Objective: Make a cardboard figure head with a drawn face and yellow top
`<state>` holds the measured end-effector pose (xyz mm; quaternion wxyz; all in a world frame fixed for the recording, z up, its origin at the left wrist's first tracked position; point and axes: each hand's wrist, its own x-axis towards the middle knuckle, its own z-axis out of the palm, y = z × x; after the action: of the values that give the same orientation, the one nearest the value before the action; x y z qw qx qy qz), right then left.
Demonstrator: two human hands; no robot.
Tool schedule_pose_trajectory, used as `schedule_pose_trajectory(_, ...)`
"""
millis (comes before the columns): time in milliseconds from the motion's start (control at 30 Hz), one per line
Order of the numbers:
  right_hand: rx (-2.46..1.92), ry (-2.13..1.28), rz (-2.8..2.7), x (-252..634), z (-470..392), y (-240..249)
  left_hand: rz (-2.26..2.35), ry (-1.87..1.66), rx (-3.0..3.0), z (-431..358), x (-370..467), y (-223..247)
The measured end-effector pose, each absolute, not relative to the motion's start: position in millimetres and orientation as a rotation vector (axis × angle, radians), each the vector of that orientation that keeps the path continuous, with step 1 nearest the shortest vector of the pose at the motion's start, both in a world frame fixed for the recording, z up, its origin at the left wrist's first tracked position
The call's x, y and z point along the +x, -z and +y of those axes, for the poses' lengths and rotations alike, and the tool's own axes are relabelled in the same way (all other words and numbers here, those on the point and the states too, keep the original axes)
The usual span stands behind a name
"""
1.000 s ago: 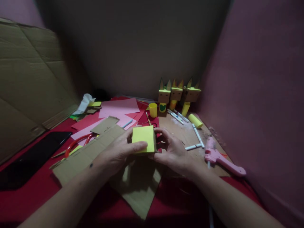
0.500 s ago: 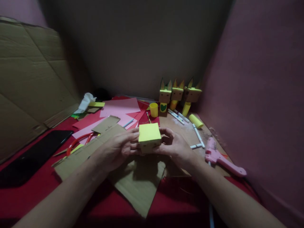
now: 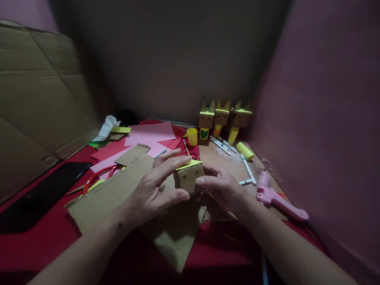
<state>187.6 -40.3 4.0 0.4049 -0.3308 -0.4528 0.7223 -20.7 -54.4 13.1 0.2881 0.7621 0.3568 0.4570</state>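
A small cardboard box [image 3: 190, 179] with a yellow top and two dark dots on its front is held up between both hands. My left hand [image 3: 158, 180] grips its left side, fingers over the yellow top and thumb at the lower front edge. On the other side my right hand [image 3: 221, 184] holds the box, its thumb on the front face and its other fingers partly hidden behind. Beneath the hands lie a loose cardboard piece [image 3: 175, 245] and a long cardboard strip [image 3: 103, 202].
A pink glue gun [image 3: 277, 202] lies at the right, near white markers [image 3: 247, 168]. Three box-headed figures [image 3: 222, 117] stand at the back beside a yellow cup [image 3: 192, 137]. Red-handled scissors [image 3: 97, 176], pink paper [image 3: 151, 133] and a black phone [image 3: 44, 194] are at the left.
The box has tilted so that its dotted front shows and its yellow top is seen edge-on. My left hand has moved over the top, and my right thumb now lies on the front.
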Motion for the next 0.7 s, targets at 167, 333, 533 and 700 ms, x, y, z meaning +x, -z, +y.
schedule_pose_trajectory(167, -0.820, -1.841, -1.154, 188.3, -40.9, -2.2, 0.892, -1.183, 2.050, -52.7, -23.6, -14.6)
schedule_pose_trajectory(333, -0.792, -1.839, -1.159, 188.5, -41.0, -2.9, 0.880, -1.155, 2.117, -53.8, -25.3, -15.8)
schedule_pose_trajectory(533, -0.755, -1.852, -1.212, 188.1, -43.0, -2.5, 0.877, -1.190, 2.122, -54.6, -20.7, -18.4)
schedule_pose_trajectory(700, -0.732, -1.825, -1.207, 189.7, -42.6, 3.1, 0.840, -1.195, 2.178, -55.6, -17.2, -21.8)
